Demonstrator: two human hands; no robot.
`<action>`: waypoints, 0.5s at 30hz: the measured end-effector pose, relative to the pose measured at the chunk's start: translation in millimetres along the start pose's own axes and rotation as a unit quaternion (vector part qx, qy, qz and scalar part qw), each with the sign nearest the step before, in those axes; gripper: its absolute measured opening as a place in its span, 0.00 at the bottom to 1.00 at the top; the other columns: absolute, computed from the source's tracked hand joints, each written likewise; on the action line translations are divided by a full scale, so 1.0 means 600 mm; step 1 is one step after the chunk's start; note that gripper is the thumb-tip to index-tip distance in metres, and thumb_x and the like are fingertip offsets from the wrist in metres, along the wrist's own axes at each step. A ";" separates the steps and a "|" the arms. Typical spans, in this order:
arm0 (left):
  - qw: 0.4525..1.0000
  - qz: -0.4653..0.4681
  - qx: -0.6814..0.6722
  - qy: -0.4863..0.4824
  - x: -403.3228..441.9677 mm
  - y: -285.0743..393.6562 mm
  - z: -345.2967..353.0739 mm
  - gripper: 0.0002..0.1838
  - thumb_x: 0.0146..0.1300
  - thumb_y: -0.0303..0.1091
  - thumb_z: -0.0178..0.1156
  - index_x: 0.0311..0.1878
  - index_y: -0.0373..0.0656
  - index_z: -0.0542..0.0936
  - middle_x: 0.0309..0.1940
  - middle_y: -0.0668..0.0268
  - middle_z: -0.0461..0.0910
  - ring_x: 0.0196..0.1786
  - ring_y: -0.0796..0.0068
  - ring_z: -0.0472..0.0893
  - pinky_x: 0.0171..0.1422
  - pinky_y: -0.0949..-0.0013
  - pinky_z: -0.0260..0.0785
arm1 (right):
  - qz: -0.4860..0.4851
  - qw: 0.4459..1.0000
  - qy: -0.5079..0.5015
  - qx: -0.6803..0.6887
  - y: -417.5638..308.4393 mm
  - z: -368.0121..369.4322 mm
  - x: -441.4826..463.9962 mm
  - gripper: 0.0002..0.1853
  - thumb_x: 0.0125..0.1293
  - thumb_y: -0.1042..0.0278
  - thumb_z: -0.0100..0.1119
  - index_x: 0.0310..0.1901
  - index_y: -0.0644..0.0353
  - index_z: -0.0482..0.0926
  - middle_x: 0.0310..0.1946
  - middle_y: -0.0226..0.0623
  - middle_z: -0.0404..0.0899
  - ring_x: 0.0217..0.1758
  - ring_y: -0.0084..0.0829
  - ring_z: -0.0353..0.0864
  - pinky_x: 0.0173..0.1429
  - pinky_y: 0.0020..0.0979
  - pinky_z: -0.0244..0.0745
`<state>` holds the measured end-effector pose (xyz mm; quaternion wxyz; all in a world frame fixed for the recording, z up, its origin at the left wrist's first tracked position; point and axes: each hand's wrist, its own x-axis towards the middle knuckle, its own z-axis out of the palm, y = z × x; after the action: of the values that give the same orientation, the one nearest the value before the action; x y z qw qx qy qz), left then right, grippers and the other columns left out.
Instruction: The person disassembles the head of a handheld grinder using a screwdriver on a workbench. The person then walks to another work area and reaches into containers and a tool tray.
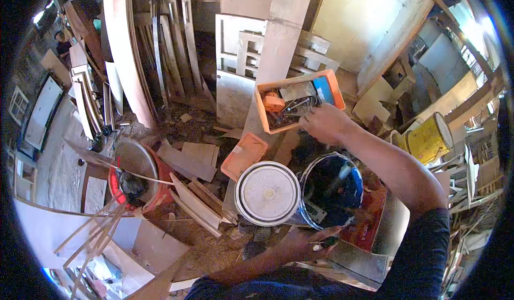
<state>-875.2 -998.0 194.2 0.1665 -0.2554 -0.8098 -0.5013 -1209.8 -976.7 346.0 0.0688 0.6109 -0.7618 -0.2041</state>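
An orange plastic box holds an orange block-shaped item, a blue item and several thin metal pieces. My right hand is at its near right side with the fingers curled over the rim; what they grip is hidden. Lower down, my left hand is beside the near rim of a dark blue bucket. Its fingers are bent around a small greenish and whitish thing, too unclear to name. Inside the bucket are a pale cylindrical object and a metal plate. Touching the bucket's left side is a lidded white bucket.
An orange lid lies left of the box. Further left stands a red tub with a black bundle and thin sticks. A yellow bucket is at the right. Boards and wood scraps cover the floor; tall planks lean behind.
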 end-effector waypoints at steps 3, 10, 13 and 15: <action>0.998 0.016 -0.021 0.049 0.013 -0.004 -0.001 0.47 0.68 0.48 0.78 0.88 0.66 0.66 0.52 0.60 0.93 0.39 0.51 0.93 0.47 0.44 0.87 | -0.042 0.995 0.064 -0.056 -0.006 -0.036 -0.036 0.11 0.70 0.64 0.64 0.47 0.62 0.86 0.38 0.37 0.89 0.46 0.37 0.92 0.48 0.41 0.87; 0.998 -0.026 -0.057 -0.003 0.003 0.004 -0.007 0.47 0.70 0.51 0.78 0.88 0.65 0.66 0.46 0.59 0.92 0.23 0.53 0.88 0.27 0.52 0.85 | -0.084 0.989 0.089 -0.084 -0.012 -0.059 -0.064 0.14 0.69 0.64 0.65 0.49 0.64 0.88 0.39 0.36 0.90 0.44 0.35 0.91 0.47 0.38 0.86; 1.000 -0.001 -0.010 0.001 0.001 -0.007 -0.006 0.48 0.71 0.53 0.77 0.89 0.64 0.64 0.50 0.59 0.92 0.24 0.53 0.89 0.27 0.52 0.85 | -0.096 0.985 0.110 -0.094 -0.016 -0.054 -0.066 0.14 0.68 0.64 0.66 0.50 0.64 0.88 0.39 0.36 0.90 0.44 0.35 0.91 0.47 0.38 0.87; 0.997 -0.016 0.040 -0.057 -0.014 -0.011 0.009 0.52 0.71 0.53 0.76 0.91 0.60 0.57 0.68 0.57 0.86 0.22 0.54 0.88 0.25 0.55 0.85 | -0.090 0.988 0.094 -0.087 -0.020 -0.051 -0.065 0.14 0.68 0.64 0.66 0.50 0.63 0.88 0.39 0.36 0.90 0.44 0.35 0.91 0.48 0.37 0.87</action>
<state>-872.3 -997.9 182.4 0.1216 -0.2637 -0.8414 -0.4557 -1178.8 -948.6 374.5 0.1742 0.6851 -0.6733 -0.2167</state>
